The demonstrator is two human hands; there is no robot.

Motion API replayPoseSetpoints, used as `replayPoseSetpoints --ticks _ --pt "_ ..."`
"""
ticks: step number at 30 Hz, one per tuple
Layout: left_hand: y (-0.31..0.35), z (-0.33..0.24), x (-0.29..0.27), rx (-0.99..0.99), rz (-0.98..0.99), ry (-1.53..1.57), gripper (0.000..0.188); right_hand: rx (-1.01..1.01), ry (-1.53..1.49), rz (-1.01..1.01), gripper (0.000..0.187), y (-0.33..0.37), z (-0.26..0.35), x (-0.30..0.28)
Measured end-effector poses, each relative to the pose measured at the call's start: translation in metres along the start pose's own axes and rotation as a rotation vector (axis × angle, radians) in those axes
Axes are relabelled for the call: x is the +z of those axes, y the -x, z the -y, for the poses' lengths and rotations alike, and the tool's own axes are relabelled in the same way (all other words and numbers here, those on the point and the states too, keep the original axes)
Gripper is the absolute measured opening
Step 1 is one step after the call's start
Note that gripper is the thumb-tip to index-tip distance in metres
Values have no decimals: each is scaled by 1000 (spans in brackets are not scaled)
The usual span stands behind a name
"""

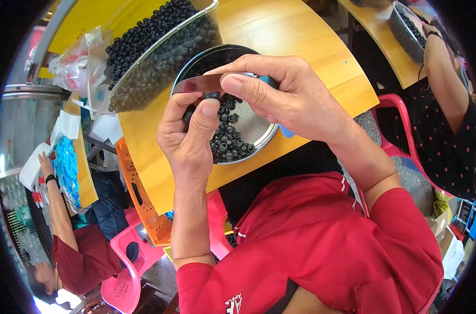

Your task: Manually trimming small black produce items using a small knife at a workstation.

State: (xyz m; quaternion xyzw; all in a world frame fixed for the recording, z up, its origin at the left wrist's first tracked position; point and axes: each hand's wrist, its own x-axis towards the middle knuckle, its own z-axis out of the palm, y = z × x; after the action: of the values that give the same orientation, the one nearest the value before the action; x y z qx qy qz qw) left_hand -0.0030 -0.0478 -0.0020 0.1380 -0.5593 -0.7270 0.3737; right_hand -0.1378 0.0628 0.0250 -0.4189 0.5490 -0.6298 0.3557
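My right hand [290, 94] grips a small knife [199, 83] with a blue handle, its thumb on the flat of the short blade. In my left hand [188, 131], a small round black part [212, 95] is pinched between thumb and fingers, close under the blade. Whether the edge touches the part cannot be made out. Both hands are over a round basin [268, 137] with a dark outer side and pale inside. Several loose black parts [228, 141], some with holes in the middle, lie in it.
A clear plastic bin [159, 65] heaped with black parts stands at the back left of the wooden table [301, 31], beside a crumpled plastic bag [73, 73]. An orange crate [138, 193] sits by the left edge. Other people work at tables left and right, near pink chairs [125, 277].
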Motion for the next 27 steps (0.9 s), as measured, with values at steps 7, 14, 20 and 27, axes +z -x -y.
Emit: replayPoseSetpoints --ticks 7,14,20,27 --pt "-3 4 1 36 61 106 16 -124 -11 -46 24 -6 -5 3" --pt "-8 -3 17 9 39 41 21 14 -292 -16 28 -2 -1 -7" --pt "-13 2 23 7 61 82 22 -109 -323 -52 30 4 1 -11" --pt "-14 8 36 39 56 113 24 -221 -144 -108 26 3 -4 -18"
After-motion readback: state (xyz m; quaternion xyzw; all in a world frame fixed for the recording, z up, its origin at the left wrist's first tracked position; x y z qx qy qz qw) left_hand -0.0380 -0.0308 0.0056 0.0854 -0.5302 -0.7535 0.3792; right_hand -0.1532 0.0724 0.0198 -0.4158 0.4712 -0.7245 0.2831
